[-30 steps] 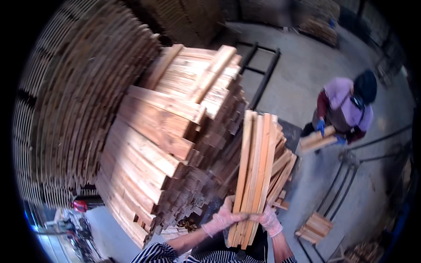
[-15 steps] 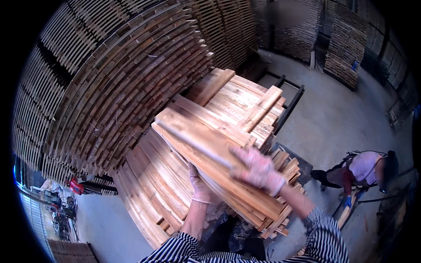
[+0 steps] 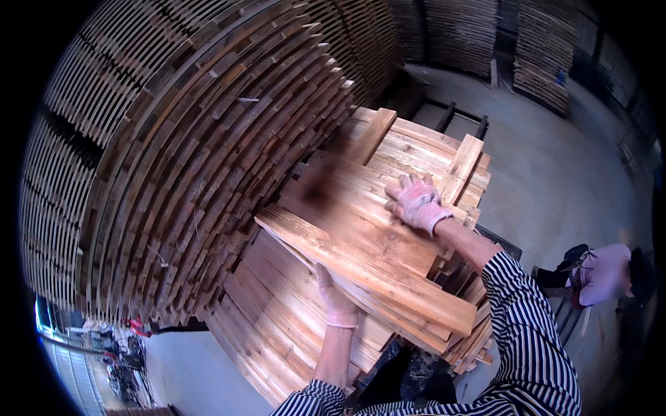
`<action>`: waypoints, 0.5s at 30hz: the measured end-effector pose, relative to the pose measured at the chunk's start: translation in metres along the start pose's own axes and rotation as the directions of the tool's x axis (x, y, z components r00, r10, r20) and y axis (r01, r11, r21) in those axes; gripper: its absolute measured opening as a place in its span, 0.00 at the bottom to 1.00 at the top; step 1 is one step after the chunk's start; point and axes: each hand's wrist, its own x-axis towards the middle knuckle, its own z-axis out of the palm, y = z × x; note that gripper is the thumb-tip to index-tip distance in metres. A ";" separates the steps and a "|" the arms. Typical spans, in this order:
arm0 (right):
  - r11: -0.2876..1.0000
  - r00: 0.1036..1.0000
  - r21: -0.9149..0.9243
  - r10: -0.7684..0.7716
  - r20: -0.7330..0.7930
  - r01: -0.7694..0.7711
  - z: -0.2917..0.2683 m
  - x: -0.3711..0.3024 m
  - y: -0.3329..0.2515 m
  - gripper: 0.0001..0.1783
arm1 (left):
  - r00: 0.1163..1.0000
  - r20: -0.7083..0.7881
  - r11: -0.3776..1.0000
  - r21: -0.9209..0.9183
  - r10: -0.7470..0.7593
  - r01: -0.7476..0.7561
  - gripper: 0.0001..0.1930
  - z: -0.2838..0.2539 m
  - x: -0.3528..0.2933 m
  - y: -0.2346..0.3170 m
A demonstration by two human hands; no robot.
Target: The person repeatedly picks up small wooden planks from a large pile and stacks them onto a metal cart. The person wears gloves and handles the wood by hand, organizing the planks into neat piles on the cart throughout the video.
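My left hand (image 3: 338, 305), in a pale pink work glove, grips a small pile of wooden boards (image 3: 368, 270) along its near side. Its thumb lies against the boards' edges, and the other fingers are mostly hidden. My right hand (image 3: 418, 202), gloved in pink and white, rests palm down with fingers spread on the layer of boards (image 3: 378, 232) just beyond that pile. Under and left of the held pile lies another layer of long boards (image 3: 277, 312), side by side. Two short crosspieces (image 3: 460, 168) lie across the far boards.
A tall wall of stacked slats (image 3: 201, 159) rises close on the left. A black metal frame (image 3: 465, 119) stands behind the boards. At the right, a co-worker (image 3: 596, 274) bends over. More timber stacks (image 3: 544, 55) stand at the back, and machinery (image 3: 125, 367) at lower left.
My right hand has moved away from me, off the held pile and onto the farther boards. The top board it was sliding now lies beyond the pile. My left hand keeps its hold.
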 end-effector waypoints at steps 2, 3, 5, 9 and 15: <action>0.928 0.960 0.349 0.027 0.280 -0.128 -0.066 -0.017 -0.049 0.43 | 1.000 0.021 1.000 -0.007 -0.003 0.003 0.30 0.016 0.009 0.003; 0.866 0.946 0.498 -0.120 0.301 -0.049 -0.081 -0.031 -0.061 0.45 | 0.998 0.051 0.999 -0.039 -0.031 0.033 0.30 0.017 0.020 0.001; 0.766 0.911 0.641 -0.233 0.341 -0.044 -0.105 -0.039 -0.073 0.49 | 0.993 0.119 0.999 -0.033 0.000 0.004 0.30 0.027 0.044 -0.006; 0.770 0.911 0.607 -0.087 0.404 -0.196 -0.112 -0.015 -0.035 0.49 | 0.993 0.094 0.997 0.037 -0.074 0.071 0.37 0.063 0.069 -0.032; 0.961 0.986 0.257 0.069 0.149 -0.106 0.000 0.079 0.077 0.32 | 0.958 0.200 0.978 0.010 -0.207 0.209 0.47 0.055 0.102 -0.063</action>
